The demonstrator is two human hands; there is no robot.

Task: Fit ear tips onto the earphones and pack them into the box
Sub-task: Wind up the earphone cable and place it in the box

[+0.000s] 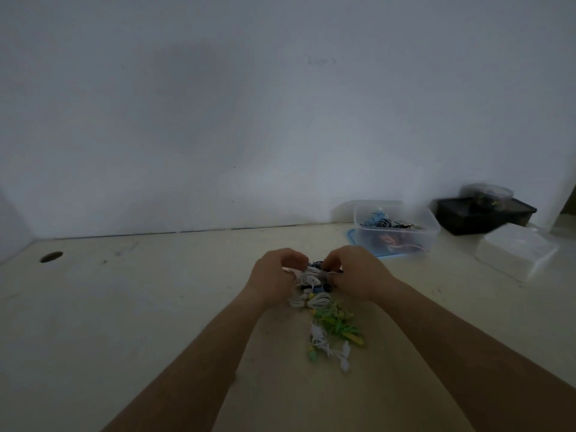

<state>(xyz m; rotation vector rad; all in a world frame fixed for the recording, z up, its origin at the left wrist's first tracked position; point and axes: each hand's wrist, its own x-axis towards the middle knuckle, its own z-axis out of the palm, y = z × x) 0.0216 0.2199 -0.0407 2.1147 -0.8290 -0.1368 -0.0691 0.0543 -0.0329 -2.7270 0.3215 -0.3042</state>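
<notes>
A cream table [124, 307] is carrying a heap of coiled earphones [311, 300]. Beyond and right of the earphones, a clear box [374, 238] is sitting on a blue lid [386, 256]. Farther right, a white container [514, 254] and a black tray [467, 218] are resting. Well left, a round hole [51, 257] is showing.

Which earphones [311, 277] the left hand [270, 275] and right hand [358, 274] grip is hidden.

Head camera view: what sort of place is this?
Probably a makeshift packing desk in a bare room: a pale table with a cable hole against a blank wall, a clear tub holding coiled earphones, and loose earphone bundles in front.
</notes>
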